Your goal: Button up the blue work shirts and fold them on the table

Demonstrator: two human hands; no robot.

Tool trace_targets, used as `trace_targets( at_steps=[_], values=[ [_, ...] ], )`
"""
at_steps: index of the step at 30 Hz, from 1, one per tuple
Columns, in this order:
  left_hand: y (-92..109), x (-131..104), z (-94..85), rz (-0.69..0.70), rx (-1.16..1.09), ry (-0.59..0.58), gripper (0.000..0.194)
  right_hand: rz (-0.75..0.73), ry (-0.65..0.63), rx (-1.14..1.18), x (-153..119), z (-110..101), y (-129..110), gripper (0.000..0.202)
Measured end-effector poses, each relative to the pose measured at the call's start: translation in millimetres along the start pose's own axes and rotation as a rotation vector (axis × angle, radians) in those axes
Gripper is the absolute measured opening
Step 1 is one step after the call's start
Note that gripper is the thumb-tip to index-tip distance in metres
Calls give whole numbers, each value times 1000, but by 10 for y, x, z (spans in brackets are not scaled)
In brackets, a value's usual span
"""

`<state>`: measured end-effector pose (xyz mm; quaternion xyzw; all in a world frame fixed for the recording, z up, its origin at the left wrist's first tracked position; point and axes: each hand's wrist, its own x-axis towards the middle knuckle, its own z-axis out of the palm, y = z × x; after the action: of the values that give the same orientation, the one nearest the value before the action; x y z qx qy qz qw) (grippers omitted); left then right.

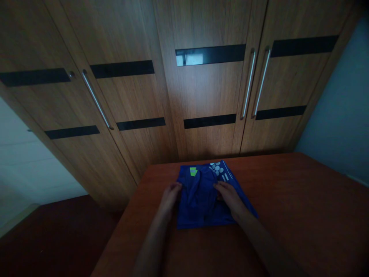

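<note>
A blue garment (198, 200) lies partly folded on the wooden table, its upper layer wrinkled. White round and striped prints show at its far right corner, and a bright green and grey patch is near its far left edge. At the garment's left edge, my left hand (170, 196) pinches the fabric between thumb and fingers. My right hand (228, 195) grips the edge of the upper layer, right of the middle, with the lower layer spread beneath it. Whether it is a shirt or shorts, I cannot tell.
The reddish-brown table (288, 200) reaches back to a wooden wardrobe (204, 92) with black strips and long metal handles (248, 84). A pale wall (340, 115) rises on the right. Dark floor (63, 231) shows beyond the table's left edge.
</note>
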<state>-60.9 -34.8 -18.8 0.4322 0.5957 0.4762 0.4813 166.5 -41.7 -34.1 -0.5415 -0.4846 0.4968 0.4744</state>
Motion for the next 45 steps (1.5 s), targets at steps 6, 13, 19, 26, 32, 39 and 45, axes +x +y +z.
trace_targets(
  at_steps=[6,13,19,26,32,39,45],
  values=[
    [60,-150,151,-86,-208,-229,41,-34,-1,151,-59,18,-50,29],
    [76,-338,421,-8,-235,-317,46,-235,-8,25,-85,123,-167,43],
    [61,-377,492,-47,-444,-367,43,-363,-33,-102,-139,275,-165,39],
    [8,-308,507,-215,-574,-384,54,-290,-135,-26,-262,395,-216,38],
    [20,-189,411,22,-363,-135,37,-151,-93,182,-339,51,-620,41],
    [456,-150,-236,61,-422,170,38,-95,133,172,-153,-1137,-1137,29],
    [317,-11,-620,40,-270,33,35,-39,106,81,173,-1955,-837,27]
  ],
)
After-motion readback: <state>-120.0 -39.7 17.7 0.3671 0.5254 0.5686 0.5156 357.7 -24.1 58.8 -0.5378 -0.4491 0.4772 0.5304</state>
